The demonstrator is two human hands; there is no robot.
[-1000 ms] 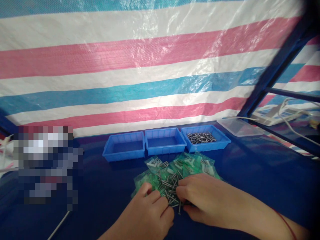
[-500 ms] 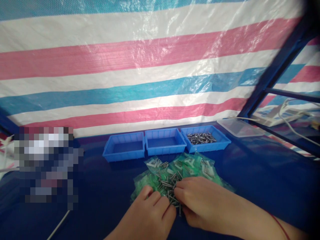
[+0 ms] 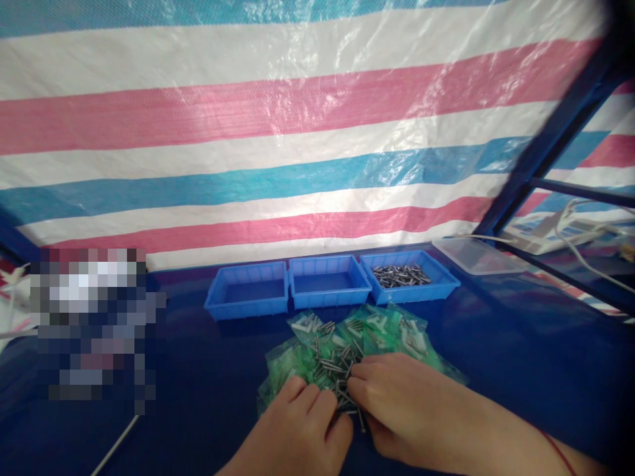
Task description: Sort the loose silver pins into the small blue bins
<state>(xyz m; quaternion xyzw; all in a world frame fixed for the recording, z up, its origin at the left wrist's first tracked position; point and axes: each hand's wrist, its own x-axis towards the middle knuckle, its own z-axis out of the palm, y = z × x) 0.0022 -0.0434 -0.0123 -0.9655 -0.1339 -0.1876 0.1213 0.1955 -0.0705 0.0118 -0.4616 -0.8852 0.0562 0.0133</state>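
Observation:
A loose heap of metal screws [image 3: 335, 365] lies on a pile of clear and green plastic bags [image 3: 380, 328], some with screws and pale plugs inside. At the heap's near left edge is my left hand [image 3: 302, 423], its fingers curled and closed; what is under its fingertips is hidden. From the right, my right hand [image 3: 391, 400] reaches into the heap with bent fingers closed round screws, and a screw end sticks out below them. The two hands are close together but apart.
Behind the pile stand three blue trays in a row: a left tray [image 3: 248, 308], a middle tray [image 3: 330, 299] and a right tray [image 3: 414, 292] with many screws. A translucent lid [image 3: 476, 256] lies at the back right. A white cable [image 3: 116, 444] runs at the left.
Both hands have shifted slightly to the right in view. Screws between them have moved a little, and the protruding screw is angled differently.

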